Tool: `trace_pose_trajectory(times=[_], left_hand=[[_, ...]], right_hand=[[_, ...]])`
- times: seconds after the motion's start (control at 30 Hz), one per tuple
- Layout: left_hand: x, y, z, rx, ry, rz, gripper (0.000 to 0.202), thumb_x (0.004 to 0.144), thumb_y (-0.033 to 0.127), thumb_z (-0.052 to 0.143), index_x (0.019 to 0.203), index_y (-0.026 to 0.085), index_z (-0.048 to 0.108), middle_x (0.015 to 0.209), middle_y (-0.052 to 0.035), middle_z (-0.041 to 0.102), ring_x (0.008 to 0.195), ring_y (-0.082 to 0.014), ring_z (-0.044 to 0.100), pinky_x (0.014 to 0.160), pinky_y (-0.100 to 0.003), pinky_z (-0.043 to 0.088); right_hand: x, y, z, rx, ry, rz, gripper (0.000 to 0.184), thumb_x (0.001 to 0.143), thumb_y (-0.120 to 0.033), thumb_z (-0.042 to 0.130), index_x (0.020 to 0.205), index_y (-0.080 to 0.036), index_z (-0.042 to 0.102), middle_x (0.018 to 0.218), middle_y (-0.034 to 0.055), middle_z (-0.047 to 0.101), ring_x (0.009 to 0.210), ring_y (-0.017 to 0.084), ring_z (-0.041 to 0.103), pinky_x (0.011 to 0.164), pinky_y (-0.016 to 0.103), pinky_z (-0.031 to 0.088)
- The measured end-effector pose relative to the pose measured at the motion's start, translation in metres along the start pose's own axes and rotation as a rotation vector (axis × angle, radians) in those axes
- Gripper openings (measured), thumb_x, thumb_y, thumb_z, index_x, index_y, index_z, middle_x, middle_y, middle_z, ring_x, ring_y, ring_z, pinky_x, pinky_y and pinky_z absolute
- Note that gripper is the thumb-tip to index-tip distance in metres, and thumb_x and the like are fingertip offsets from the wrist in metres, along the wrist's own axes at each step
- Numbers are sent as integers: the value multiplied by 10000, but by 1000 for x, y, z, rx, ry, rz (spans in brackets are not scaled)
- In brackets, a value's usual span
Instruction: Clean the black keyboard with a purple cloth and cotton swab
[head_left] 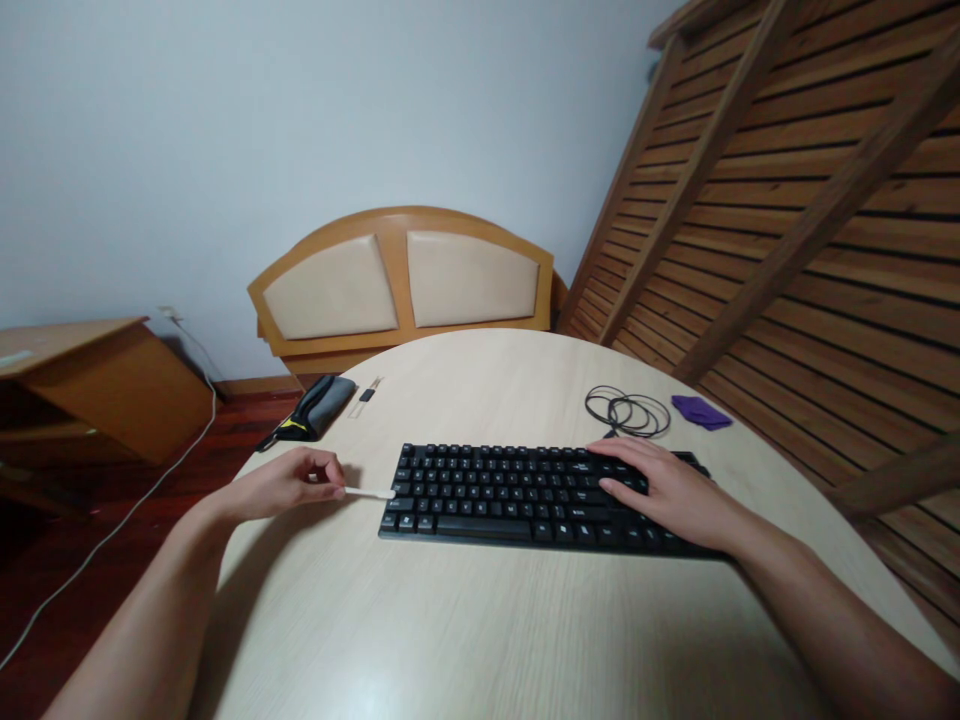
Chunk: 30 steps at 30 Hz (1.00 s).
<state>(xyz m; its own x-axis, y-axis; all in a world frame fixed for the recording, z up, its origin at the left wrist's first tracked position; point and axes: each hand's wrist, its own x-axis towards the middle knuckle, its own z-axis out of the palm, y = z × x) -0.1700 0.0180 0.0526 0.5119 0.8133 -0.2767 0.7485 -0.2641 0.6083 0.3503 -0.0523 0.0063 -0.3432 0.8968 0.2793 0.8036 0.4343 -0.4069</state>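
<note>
A black keyboard (495,495) lies flat across the middle of the round table, its key labels white. My left hand (304,478) is closed in a pinch on a thin white stick (367,492) left of the keyboard. The stick's far tip meets the keys at the keyboard's left edge; whether that tip has bristles or cotton is too small to tell. My right hand (667,488) rests palm down over the keyboard's right part, fingers stretched out and thumb apart. It covers many of the keys there.
Behind the keyboard lies a coiled black cable (628,412), with a folded purple cloth (701,412) beside it. A dark grey pouch (319,405) and a small black-and-clear item (367,395) sit at the table's left edge. Wooden slats (810,230) lean on the right.
</note>
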Motion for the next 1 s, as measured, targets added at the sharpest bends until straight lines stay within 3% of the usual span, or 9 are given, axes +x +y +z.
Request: trace_pose_trajectory(times=[0.53, 1.0], left_hand=[[5, 4, 6, 47, 30, 27, 355, 894, 527, 617, 848, 182, 682, 737, 2, 602, 675, -148, 514, 603, -235, 377], [10, 26, 19, 101, 94, 73, 331, 907, 508, 586, 835, 190, 640, 789, -14, 637, 723, -173, 549, 663, -263, 421]], right_hand=[[1, -1, 0, 3, 9, -12, 399, 950, -484, 561, 1280, -273, 635, 1275, 90, 685, 1201, 316, 618, 1048, 556, 487], [1, -1, 1, 11, 2, -11, 388, 953, -477, 560, 1277, -277, 634, 1282, 89, 682, 1208, 323, 613, 1050, 565, 482]])
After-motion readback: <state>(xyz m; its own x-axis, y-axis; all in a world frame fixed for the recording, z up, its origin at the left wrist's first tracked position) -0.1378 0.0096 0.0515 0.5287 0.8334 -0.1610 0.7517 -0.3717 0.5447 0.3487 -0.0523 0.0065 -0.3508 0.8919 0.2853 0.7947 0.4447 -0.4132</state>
